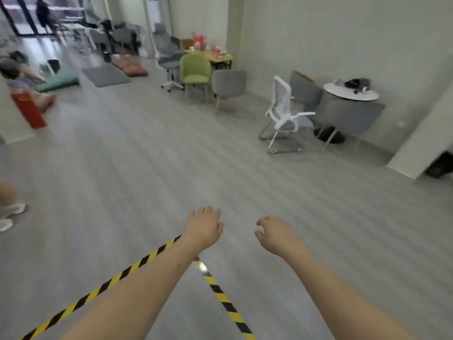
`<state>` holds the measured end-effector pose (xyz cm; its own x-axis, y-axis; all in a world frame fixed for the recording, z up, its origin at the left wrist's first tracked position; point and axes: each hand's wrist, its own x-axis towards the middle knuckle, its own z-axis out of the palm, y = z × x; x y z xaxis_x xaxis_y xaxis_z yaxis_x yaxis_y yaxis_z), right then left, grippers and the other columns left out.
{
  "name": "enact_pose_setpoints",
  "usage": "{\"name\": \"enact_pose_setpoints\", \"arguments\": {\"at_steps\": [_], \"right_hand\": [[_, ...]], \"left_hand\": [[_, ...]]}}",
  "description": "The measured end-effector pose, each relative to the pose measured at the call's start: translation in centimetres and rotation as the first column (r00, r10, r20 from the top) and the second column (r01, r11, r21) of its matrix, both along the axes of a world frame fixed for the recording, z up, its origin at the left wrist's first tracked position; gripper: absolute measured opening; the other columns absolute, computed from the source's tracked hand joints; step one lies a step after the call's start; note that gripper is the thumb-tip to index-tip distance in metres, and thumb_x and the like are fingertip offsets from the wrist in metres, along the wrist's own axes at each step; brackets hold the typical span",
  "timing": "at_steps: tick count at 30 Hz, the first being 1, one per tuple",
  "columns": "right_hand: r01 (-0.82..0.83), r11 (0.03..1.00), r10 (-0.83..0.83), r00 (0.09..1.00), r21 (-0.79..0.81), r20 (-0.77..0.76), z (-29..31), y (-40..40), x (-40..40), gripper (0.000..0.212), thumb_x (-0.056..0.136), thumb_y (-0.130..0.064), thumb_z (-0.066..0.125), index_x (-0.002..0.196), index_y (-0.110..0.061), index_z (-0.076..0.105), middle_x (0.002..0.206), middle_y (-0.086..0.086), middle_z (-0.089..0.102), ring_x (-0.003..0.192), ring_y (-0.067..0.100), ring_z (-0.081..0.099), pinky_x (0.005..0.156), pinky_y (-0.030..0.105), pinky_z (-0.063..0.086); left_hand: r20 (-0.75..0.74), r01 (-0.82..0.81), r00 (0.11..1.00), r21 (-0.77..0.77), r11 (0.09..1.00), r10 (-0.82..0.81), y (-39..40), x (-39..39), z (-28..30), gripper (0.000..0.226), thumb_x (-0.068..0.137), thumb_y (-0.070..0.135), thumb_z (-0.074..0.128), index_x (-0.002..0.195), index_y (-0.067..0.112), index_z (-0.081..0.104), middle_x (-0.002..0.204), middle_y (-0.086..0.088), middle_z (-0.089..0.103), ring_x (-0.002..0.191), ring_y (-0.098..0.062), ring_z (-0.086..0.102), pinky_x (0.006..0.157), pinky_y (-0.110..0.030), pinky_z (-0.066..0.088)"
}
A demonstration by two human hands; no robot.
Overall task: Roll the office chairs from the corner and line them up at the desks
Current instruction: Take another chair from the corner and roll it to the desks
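Two bare hands, left hand [204, 227] and right hand [274, 233], hover apart at lower centre, fingers loosely spread, holding nothing above the grey wood-grain floor [147, 168].

No readable text

The red upright box [29, 109] at the floor's left edge carries a small yellow mark, too blurred to read; nothing else bears legible lettering.
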<state>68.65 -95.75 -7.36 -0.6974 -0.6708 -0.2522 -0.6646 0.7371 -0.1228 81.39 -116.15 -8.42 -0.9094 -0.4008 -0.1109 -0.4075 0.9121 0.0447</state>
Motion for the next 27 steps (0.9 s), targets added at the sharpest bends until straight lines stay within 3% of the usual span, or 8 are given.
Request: {"name": "enact_pose_setpoints", "arguments": {"at_steps": [7,14,27], "right_hand": [[0.39,0.918,-0.391,0.92,-0.066,-0.009,1.8,22.9,-17.2,0.045,0.104,-0.044,0.048,0.144,-0.025,0.054,0.144,0.004,0.056,0.13,0.029,0.055,0.105,0.043,0.047],[0.679,0.719,-0.691,0.721,-0.15,-0.051,4.3,39.4,-29.2,0.043,0.103,-0.043,0.049,0.142,-0.027,0.057,0.142,0.002,0.058,0.131,0.028,0.054,0.102,0.04,0.048],[0.907,0.339,-0.941,0.331,-0.251,-0.076,6.7,58.1,-51.6,0.041,0.101,-0.037,0.052,0.139,-0.022,0.059,0.14,0.006,0.059,0.13,0.03,0.053,0.102,0.037,0.045]], "left_hand": [[0.027,0.379,0.925,0.01,0.925,-0.379,20.1,-24.3,0.4,0.052,0.106,0.049,0.038,0.15,0.021,0.041,0.148,-0.007,0.049,0.138,-0.029,0.044,0.106,-0.047,0.04],[-0.015,0.61,0.792,0.008,0.792,-0.61,35.3,-42.9,3.1,0.051,0.105,0.048,0.04,0.149,0.022,0.043,0.146,-0.006,0.051,0.137,-0.028,0.047,0.107,-0.044,0.04],[-0.092,0.87,0.492,0.038,0.491,-0.866,56.8,-75.4,6.3,0.051,0.105,0.045,0.041,0.15,0.021,0.043,0.146,-0.008,0.051,0.137,-0.029,0.047,0.108,-0.044,0.04]]}}
